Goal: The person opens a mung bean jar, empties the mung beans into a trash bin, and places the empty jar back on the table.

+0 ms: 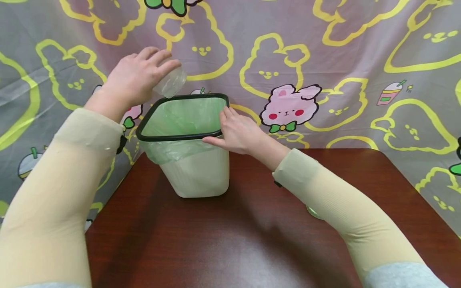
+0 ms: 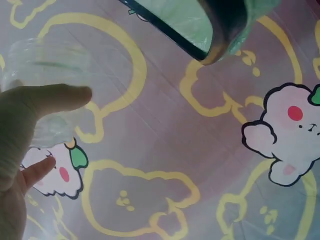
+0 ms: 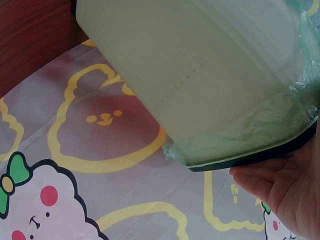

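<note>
My left hand [image 1: 135,76] grips a clear plastic jar [image 1: 172,83] by its side and holds it tilted above the left back rim of a bin. In the left wrist view the jar [image 2: 55,120] looks see-through, with the thumb across its wall. The pale trash bin [image 1: 201,172] stands upright on the table, with a black rim ring over a thin green bag [image 1: 173,118]. My right hand [image 1: 239,132] rests against the rim's right front corner, thumb stretched along the front. The right wrist view shows its fingers [image 3: 255,180] against the outside of the rim.
The dark red-brown table [image 1: 223,240] reaches back to a cartoon-printed cloth [image 1: 230,48] hung behind and at both sides. A small clear greenish round edge [image 1: 314,213] peeks out beside my right forearm, mostly hidden by it.
</note>
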Tool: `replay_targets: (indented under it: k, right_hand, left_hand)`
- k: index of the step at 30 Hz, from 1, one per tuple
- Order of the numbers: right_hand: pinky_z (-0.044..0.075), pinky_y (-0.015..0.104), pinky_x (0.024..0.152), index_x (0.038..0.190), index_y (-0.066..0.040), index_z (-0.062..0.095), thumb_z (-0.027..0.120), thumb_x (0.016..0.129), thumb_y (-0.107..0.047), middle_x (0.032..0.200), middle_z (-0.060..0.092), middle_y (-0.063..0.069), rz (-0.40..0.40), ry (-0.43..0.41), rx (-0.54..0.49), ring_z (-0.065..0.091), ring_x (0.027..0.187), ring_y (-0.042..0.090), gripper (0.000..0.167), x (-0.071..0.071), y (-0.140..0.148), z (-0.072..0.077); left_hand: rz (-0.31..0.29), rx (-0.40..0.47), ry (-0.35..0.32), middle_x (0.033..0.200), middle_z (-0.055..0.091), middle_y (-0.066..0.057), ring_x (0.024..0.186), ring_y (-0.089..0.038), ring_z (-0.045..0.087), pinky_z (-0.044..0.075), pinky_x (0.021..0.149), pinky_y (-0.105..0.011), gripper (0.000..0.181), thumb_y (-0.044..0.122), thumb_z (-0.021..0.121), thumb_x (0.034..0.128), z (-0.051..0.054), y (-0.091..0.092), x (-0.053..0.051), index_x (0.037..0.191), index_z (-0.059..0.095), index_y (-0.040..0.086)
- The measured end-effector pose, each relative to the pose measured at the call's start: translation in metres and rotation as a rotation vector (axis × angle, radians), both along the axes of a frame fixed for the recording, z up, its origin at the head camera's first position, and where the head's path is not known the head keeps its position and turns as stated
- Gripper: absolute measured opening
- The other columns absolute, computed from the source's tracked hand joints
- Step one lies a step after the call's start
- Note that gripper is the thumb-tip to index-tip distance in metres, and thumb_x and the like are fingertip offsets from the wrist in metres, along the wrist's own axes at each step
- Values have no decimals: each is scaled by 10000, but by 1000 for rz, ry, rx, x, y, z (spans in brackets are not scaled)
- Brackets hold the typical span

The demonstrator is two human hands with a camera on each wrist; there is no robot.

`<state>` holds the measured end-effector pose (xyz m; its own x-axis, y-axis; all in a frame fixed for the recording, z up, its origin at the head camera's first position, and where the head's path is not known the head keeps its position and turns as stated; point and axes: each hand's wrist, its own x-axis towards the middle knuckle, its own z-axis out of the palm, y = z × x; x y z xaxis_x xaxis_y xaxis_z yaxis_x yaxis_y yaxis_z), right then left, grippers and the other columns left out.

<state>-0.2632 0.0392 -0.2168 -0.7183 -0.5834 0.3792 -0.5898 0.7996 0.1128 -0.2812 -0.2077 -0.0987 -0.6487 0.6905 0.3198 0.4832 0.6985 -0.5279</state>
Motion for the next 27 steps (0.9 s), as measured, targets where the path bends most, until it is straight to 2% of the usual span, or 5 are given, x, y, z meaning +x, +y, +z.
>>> replay_targets:
  k: [6, 8, 14, 23, 27]
  right_hand:
    - [508, 390, 801, 1052, 55, 529, 476, 886, -699, 1032, 501, 153, 4, 2, -4, 522, 970, 274, 774, 0, -1, -1]
    - [510, 389, 791, 1043, 52, 528, 477, 886, -699, 1030, 499, 151, 3, 1, -4, 521, 963, 272, 769, 0, -2, -2]
    - [511, 393, 784, 1043, 54, 527, 479, 883, -701, 1037, 499, 153, -3, 4, -6, 522, 957, 274, 772, 0, -2, -2]
    - [513, 395, 781, 1067, 56, 518, 476, 882, -705, 1052, 503, 156, -13, -6, -7, 524, 959, 275, 784, 1, -1, -1]
    - [512, 392, 782, 1056, 55, 521, 475, 883, -705, 1041, 499, 153, -7, -4, -9, 522, 951, 272, 780, 1, -1, 0]
  left_hand:
    - [48, -52, -70, 1334, 426, -229, 1234, -473, 369, 430, 864, -627, 737, -169, 680, 726, -2, 2, 1, 1371, 412, 65]
    - [52, -40, -79, 1340, 426, -223, 1242, -472, 365, 432, 855, -632, 754, -164, 697, 717, -4, 0, 0, 1376, 414, 68]
    - [40, -14, -66, 1349, 423, -213, 1246, -471, 361, 425, 852, -647, 794, -142, 743, 684, -6, -3, -2, 1372, 415, 77]
    - [9, -30, -43, 1335, 420, -219, 1237, -473, 363, 436, 835, -633, 753, -173, 673, 701, -6, -3, -2, 1368, 412, 57]
    - [25, -14, -53, 1360, 409, -228, 1256, -473, 350, 427, 850, -641, 769, -161, 684, 708, -5, -3, -1, 1385, 397, 62]
